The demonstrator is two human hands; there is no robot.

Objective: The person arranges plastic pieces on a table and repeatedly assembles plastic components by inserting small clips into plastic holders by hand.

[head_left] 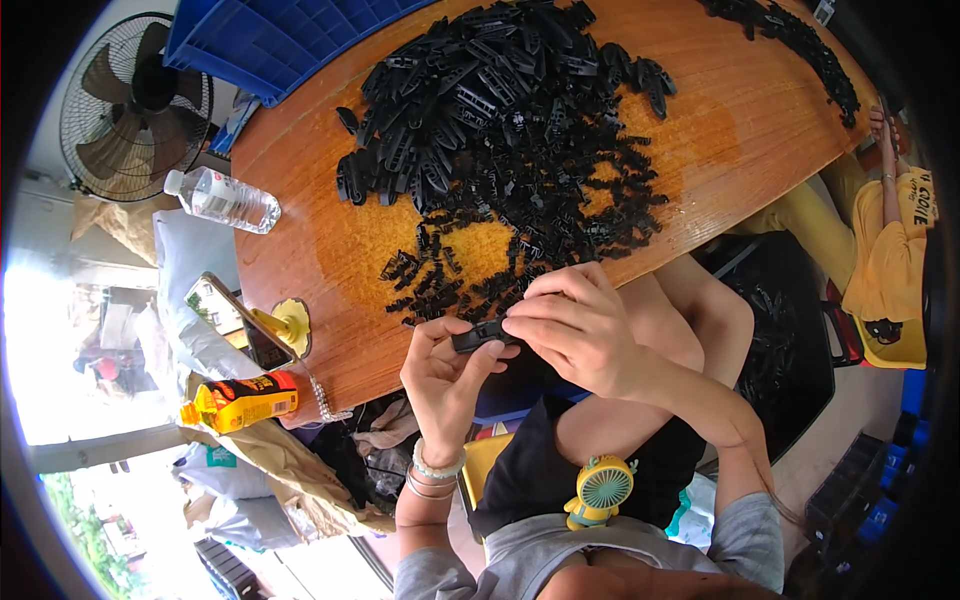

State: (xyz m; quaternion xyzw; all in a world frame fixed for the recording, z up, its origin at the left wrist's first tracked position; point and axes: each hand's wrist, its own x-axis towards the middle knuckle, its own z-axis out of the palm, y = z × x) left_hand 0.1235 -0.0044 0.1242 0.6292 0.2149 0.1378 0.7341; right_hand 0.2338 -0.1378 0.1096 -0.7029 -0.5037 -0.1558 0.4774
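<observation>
A small black plastic part (474, 338) is held just off the table's near edge. My left hand (438, 378) grips it between thumb and fingers. My right hand (582, 332) is closed at the part's right end, its fingertips pressed against it. Whether a smaller piece sits under those fingertips is hidden. Just beyond my hands, small black clip-like pieces (560, 215) lie scattered. Behind them rises a heap of longer black plastic housings (440, 95).
On the wooden table (300, 250) stand a phone (225, 300) on a yellow holder (292, 325), a clear bottle (225, 200) and an orange drink bottle (245, 400). A blue crate (280, 45) and a fan (135, 105) are far left. Another person (890, 240) sits at the right.
</observation>
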